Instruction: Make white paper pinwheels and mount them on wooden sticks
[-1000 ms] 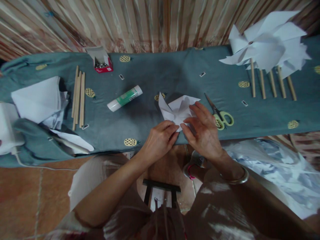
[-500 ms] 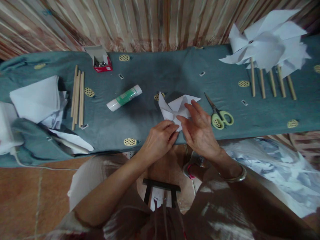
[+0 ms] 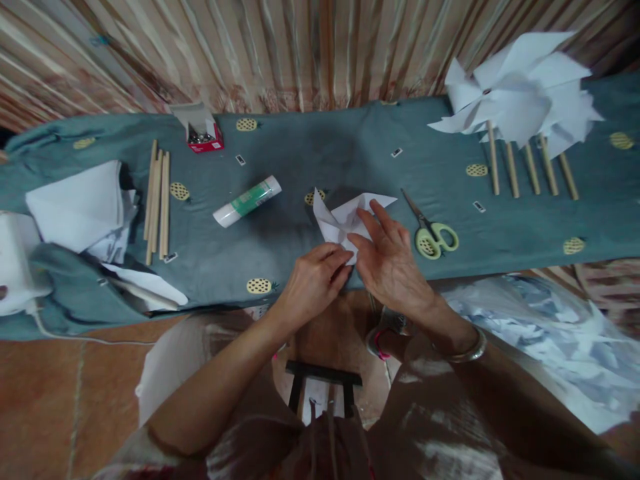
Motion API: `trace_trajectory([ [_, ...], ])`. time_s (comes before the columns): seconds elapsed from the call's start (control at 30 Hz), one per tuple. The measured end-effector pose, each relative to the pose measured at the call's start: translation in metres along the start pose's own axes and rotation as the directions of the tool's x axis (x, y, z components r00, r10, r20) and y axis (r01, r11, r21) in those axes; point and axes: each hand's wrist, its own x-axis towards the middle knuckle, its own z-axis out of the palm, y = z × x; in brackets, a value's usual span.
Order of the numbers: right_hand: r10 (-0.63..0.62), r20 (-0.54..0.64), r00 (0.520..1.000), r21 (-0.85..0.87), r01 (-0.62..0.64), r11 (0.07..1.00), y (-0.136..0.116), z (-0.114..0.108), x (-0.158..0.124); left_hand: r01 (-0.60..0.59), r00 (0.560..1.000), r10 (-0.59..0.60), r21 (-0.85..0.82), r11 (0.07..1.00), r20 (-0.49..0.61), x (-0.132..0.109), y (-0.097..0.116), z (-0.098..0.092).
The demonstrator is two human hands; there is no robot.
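Observation:
A white paper pinwheel with folded, pointed blades lies near the front edge of the cloth-covered table. My left hand is closed in a pinch on its near corner. From the right, my right hand reaches over it with fingers spread, the tips touching the paper around its middle and right blade. The fingers hide part of that side. Green-handled scissors lie just right of my right hand, blades pointing away. A white and green glue stick rests to the left of the pinwheel.
Wooden sticks lie at the left, near stacked white paper and a white device with a cord. An open red box holds small metal pieces. Finished pinwheels on sticks lie far right. A plastic bag holds paper scraps.
The view has shifted slightly, so the table's things appear a little lower and the right side further left. Both hands stay at the pinwheel, with the right fingers moved slightly over the paper.

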Motion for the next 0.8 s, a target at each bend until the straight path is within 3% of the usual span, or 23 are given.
trace_trajectory([
  [0.17, -0.027, -0.001, 1.0, -0.073, 0.026, 0.997, 0.001, 0.001, -0.003, 0.007, 1.0, -0.007, 0.0, 1.0, -0.005, 0.0, -0.001, 0.001],
  [0.33, 0.039, 0.017, 0.999, 0.007, -0.039, 0.999, 0.003, -0.001, -0.006, -0.001, 1.0, 0.001, 0.001, 1.0, -0.007, 0.001, -0.002, 0.001],
  [0.5, 0.002, 0.033, 0.999, 0.03, -0.003, 1.0, 0.003, 0.0, -0.004, -0.004, 1.0, 0.004, 0.027, 1.0, -0.01, 0.0, -0.002, 0.002],
  [0.8, 0.046, 0.033, 0.998, 0.07, -0.048, 0.996, -0.002, 0.009, 0.0, 0.001, 1.0, -0.001, 0.023, 1.0, -0.009, 0.001, -0.002, 0.002],
])
